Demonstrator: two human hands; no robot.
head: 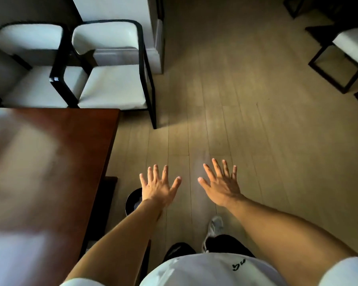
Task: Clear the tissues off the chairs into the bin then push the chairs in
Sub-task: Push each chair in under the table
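Your left hand (159, 187) and right hand (221, 185) hung spread and held nothing. The two chairs (112, 85) stood ahead and to your left, seats bare, at the desk's (70, 141) far edge; your left hand was nearer. The bin (132, 200) sat just below your left wrist.

Dim room, blurred glare on table (50, 162), wide-angle edge distortion
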